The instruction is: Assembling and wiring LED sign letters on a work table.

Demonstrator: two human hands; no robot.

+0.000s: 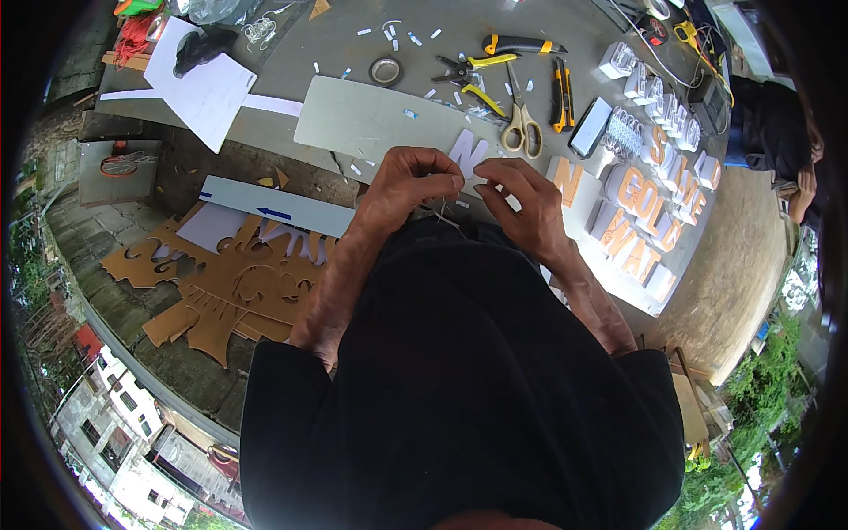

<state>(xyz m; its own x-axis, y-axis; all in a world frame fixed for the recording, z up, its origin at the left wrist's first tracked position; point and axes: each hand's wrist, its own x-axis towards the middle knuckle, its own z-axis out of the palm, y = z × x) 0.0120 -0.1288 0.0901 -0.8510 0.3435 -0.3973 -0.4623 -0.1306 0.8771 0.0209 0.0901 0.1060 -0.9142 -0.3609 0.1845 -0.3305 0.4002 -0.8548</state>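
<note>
My left hand (408, 187) is closed, thumb and forefinger pressed together in front of my chest. A short way to its right, my right hand (530, 205) is also closed in a pinch. What sits between the fingertips is too small to make out; a thin pale strand shows just below them. Beyond and between the hands is a white letter-shaped piece (466, 152), at the edge of a grey-green panel (353, 113). I cannot tell whether either hand touches it. Scissors (519, 124) with beige handles lie just past my right hand.
Yellow-handled wire strippers (477, 72), utility knives (562, 97), a roll of black tape (385, 71), and a phone (590, 128) lie farther back among white scraps. Rows of orange-faced letters (643, 199) stand at right. Cut brown sheets (234, 278) lie lower left. Another person (773, 124) is far right.
</note>
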